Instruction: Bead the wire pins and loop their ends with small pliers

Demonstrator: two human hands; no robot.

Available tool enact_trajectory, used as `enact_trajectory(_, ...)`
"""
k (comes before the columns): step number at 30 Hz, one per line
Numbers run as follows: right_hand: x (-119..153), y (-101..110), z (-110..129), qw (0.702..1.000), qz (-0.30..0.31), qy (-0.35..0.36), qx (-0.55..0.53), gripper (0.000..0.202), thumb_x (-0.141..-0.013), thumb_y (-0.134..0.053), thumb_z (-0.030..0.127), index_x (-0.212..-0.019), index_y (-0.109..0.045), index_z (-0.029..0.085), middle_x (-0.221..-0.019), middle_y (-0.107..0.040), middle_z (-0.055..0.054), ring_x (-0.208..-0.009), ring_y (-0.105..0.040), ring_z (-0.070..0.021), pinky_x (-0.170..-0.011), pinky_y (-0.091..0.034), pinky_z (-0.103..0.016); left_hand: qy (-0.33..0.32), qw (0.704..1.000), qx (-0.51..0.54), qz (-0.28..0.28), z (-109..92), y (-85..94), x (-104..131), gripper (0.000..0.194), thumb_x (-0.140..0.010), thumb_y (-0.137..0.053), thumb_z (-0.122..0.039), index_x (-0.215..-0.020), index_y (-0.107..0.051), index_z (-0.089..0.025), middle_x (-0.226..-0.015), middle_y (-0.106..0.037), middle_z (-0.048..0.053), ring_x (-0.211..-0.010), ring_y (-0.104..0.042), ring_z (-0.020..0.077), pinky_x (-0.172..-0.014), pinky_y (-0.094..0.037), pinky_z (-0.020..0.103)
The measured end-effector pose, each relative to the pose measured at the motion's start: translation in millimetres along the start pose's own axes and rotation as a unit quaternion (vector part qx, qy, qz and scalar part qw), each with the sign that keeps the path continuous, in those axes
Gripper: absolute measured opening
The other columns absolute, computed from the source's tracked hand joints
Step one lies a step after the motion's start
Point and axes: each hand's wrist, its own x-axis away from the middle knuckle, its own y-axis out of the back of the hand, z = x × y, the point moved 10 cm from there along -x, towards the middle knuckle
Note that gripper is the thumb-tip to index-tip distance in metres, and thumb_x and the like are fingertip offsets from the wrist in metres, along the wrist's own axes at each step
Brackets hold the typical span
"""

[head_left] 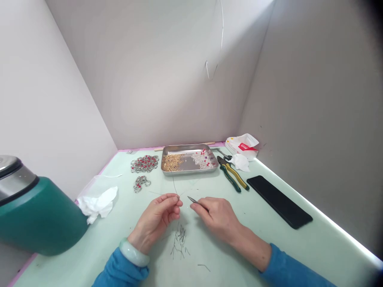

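Between the thumb and fingertips of my left hand [163, 213] is a thin wire [174, 183] whose free end rises toward the metal tray. My right hand [220, 217] is closed around slim pointed pliers [194, 200], their tip directed at the left fingertips with a small gap between. Most of the tool is hidden inside my palm. Below my hands lies a loose pile of short wire pieces [180, 239], with one bent piece [204, 266] apart from it, nearer the front.
The metal tray [189, 172] holds gold, clear and red beads. Beaded chains [145, 164] lie to its left, green-yellow pliers [233, 175] to its right. A black phone-like slab [278, 201], tissues [100, 202], a white packet [241, 145] and a green bottle [44, 215] stand or lie around.
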Motion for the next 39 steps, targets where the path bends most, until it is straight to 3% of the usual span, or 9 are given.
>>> enact_trajectory(3,-4,2,-1,1.000,0.011,-0.008,0.025,0.048,-0.091,-0.037,0.046,-0.055,-0.052,0.019,-0.052,-0.052,0.000,-0.049,-0.043,-0.0119,-0.051,-0.021,-0.028,0.005,1.000,-0.006,0.004,2,-0.1,-1,0.011,-0.069,-0.070,-0.013,-0.077,-0.063,-0.011,-0.069,-0.066,0.003,-0.052,-0.057,0.0070,-0.050,-0.050,0.016)
enact_trajectory(13,1,-5,10,0.998,-0.005,0.034,0.057,0.046,-0.090,-0.038,0.048,-0.062,-0.058,0.019,-0.057,-0.054,-0.002,-0.055,-0.047,-0.0126,-0.052,-0.020,-0.028,0.003,0.998,-0.067,0.017,7,-3.3,-2,0.010,-0.070,-0.070,-0.018,-0.073,-0.063,-0.010,-0.069,-0.066,0.005,-0.051,-0.055,0.0074,-0.051,-0.049,0.019)
enact_trajectory(30,4,0,10,0.990,-0.036,0.034,0.133,0.044,-0.091,-0.036,0.048,-0.067,-0.057,0.019,-0.066,-0.057,-0.004,-0.065,-0.050,-0.0160,-0.058,-0.024,-0.030,-0.040,0.987,-0.153,-0.008,-3,-8.6,4,0.011,-0.072,-0.066,-0.022,-0.071,-0.061,-0.012,-0.070,-0.065,0.006,-0.054,-0.056,0.0113,-0.055,-0.048,0.024)
enact_trajectory(39,9,9,20,0.972,-0.106,0.084,0.194,0.035,-0.089,-0.045,0.042,-0.067,-0.057,0.017,-0.066,-0.055,-0.004,-0.066,-0.045,-0.0167,-0.062,-0.023,-0.031,-0.060,0.980,-0.189,-0.027,-5,-6.6,5,0.013,-0.072,-0.066,-0.024,-0.070,-0.060,-0.013,-0.069,-0.065,0.005,-0.055,-0.058,0.0126,-0.056,-0.048,0.026)
